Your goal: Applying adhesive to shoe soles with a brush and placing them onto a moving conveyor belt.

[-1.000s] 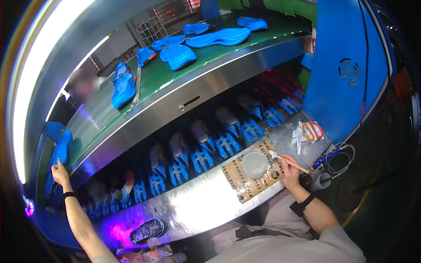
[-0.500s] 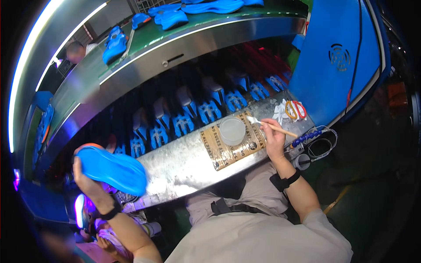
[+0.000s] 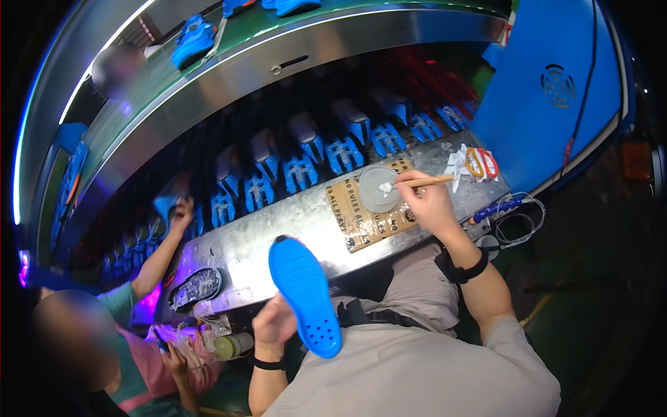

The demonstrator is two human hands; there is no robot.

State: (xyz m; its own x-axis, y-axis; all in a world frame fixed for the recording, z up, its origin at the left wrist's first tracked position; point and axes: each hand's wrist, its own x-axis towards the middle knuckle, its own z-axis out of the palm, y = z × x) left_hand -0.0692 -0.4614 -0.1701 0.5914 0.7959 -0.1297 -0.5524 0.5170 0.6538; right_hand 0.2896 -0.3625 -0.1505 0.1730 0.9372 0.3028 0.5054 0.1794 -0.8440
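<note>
Meanwhile left hand (image 3: 274,324) gripped bright blue perforated foam sole (image 3: 304,295), long axis pointing away toward steel bench (image 3: 243,243); right hand (image 3: 425,203) pinched wooden-handled brush (image 3: 417,183), tip in round translucent cup (image 3: 379,188), up-right of sole.

A bright blue foam shoe sole (image 3: 304,295), oval with small holes near its heel end, is held tilted over the lap, toe pointing to eleven o'clock. At two o'clock from it, a thin wooden-handled brush (image 3: 419,183) dips its bristles into a round clear plastic cup (image 3: 376,189) standing upright on the tabletop (image 3: 278,233).
</note>
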